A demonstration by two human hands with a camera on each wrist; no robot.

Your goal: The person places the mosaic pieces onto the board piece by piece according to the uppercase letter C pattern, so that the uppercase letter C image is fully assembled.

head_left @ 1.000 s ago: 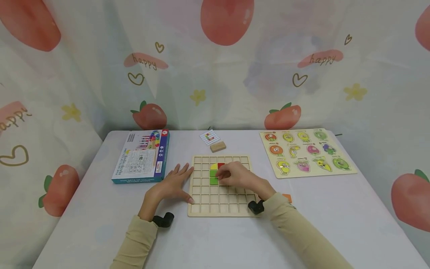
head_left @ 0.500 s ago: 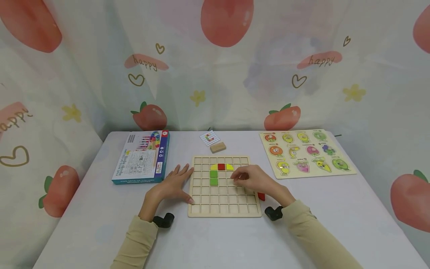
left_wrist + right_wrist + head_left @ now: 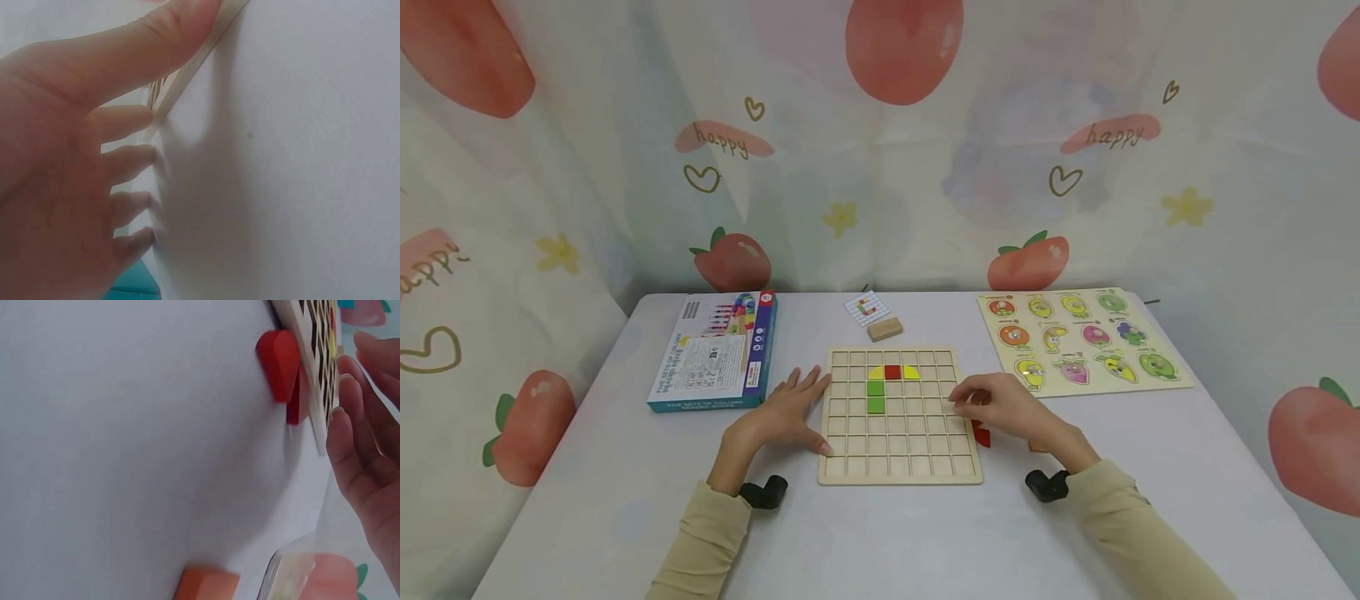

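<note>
A wooden grid board (image 3: 898, 467) lies on the white table. In its upper part a red square block (image 3: 892, 372) sits between two yellow round-cornered blocks, the left one (image 3: 876, 373) and the right one (image 3: 911, 372). Two green blocks (image 3: 876, 397) run down below the left yellow one. My left hand (image 3: 786, 417) has its fingers spread at the board's left edge, the thumb touching the lower left rim. Over the right edge hovers my right hand (image 3: 1003, 406), fingers loosely bent, with nothing seen between them. Beneath it, red blocks (image 3: 279, 359) lean against the board's side.
An orange block (image 3: 206, 586) lies on the table right of the board, partly behind the right wrist. Behind the board are a pattern card (image 3: 867, 308) and a plain wooden block (image 3: 885, 330). A boxed toy set (image 3: 715, 354) stands left, a fruit puzzle board (image 3: 1082, 342) right.
My right hand has drawn back rightward from the grid to its right edge, uncovering the red block and the right yellow block. The left hand has stayed in place.
</note>
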